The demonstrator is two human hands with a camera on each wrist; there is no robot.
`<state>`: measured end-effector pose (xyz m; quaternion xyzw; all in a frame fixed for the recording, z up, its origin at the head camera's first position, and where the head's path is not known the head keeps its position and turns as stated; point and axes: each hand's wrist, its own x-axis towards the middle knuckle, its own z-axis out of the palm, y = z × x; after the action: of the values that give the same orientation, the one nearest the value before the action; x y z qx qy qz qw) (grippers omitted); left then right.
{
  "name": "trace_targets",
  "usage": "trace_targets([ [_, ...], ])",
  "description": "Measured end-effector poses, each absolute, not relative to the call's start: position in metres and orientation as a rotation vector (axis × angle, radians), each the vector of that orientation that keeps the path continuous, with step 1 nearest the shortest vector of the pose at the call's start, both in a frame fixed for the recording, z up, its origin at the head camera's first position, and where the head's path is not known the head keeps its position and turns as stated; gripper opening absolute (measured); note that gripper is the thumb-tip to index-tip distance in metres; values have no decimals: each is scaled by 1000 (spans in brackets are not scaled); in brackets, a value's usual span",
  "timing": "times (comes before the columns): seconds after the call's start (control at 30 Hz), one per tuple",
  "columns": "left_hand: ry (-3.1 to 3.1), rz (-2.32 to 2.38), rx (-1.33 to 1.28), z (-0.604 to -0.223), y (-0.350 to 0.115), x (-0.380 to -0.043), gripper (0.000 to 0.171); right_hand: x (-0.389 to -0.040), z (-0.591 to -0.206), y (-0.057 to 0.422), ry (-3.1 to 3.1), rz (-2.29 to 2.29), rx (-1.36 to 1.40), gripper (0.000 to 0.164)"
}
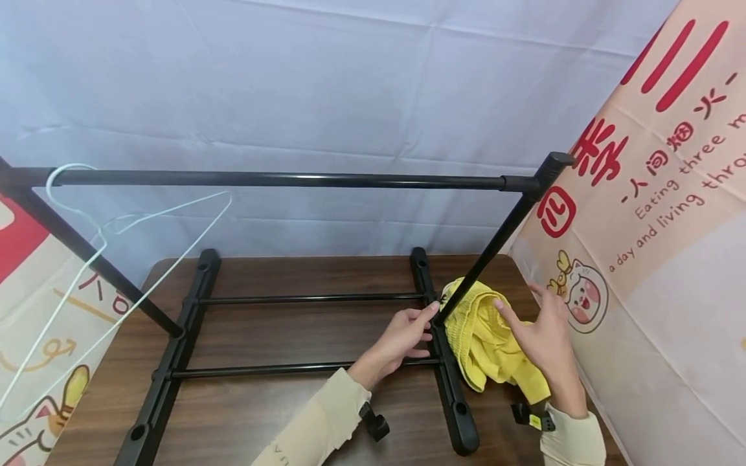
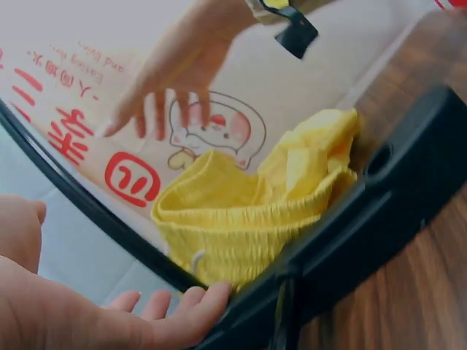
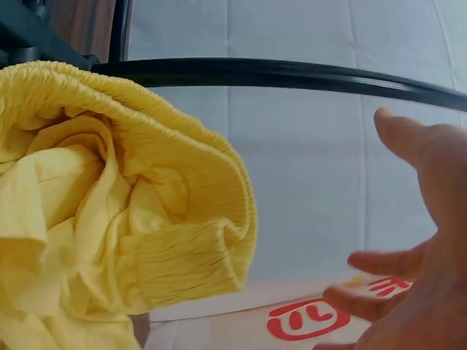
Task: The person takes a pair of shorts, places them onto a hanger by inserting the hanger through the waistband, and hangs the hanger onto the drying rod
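Observation:
A crumpled yellow garment (image 1: 486,336) with a gathered elastic waistband lies on the table, against the right foot of a black clothes rack (image 1: 326,180). In the left wrist view the yellow garment (image 2: 241,226) shows its waistband, folds and a small pale cord. My left hand (image 1: 403,336) reaches to the rack's right foot, fingers extended beside the foot of the post; whether it touches the garment I cannot tell. My right hand (image 1: 544,333) is held apart from the garment on its right side, thumb and fingers spread, with nothing in it, as the right wrist view confirms.
A white wire hanger (image 1: 105,243) hangs from the left end of the rack's top bar. Two thin lower bars (image 1: 309,299) join the rack's feet on the brown wooden table (image 1: 280,417). A pale cloth (image 1: 326,84) hangs behind, and a printed sheet (image 1: 670,259) stands at the right.

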<state>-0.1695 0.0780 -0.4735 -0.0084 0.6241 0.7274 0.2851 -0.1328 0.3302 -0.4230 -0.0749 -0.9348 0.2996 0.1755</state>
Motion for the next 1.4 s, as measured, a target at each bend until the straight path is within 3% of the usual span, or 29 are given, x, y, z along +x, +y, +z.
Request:
trace_targets([
  [0.5, 1536, 1993, -186, -485, 117, -159, 94, -145, -442, 369, -2961, 891, -351, 95],
  [0.87, 1518, 2012, -210, -486, 135, -157, 76, -160, -459, 380, -3007, 900, -386, 97],
  [1.17, 1495, 2020, -246, -478, 145, -163, 52, -173, -471, 387, -3069, 956, -406, 104],
  [1.4, 1417, 2038, -266, -480, 157, -168, 65, -177, -480, 389, -3117, 993, -401, 103],
])
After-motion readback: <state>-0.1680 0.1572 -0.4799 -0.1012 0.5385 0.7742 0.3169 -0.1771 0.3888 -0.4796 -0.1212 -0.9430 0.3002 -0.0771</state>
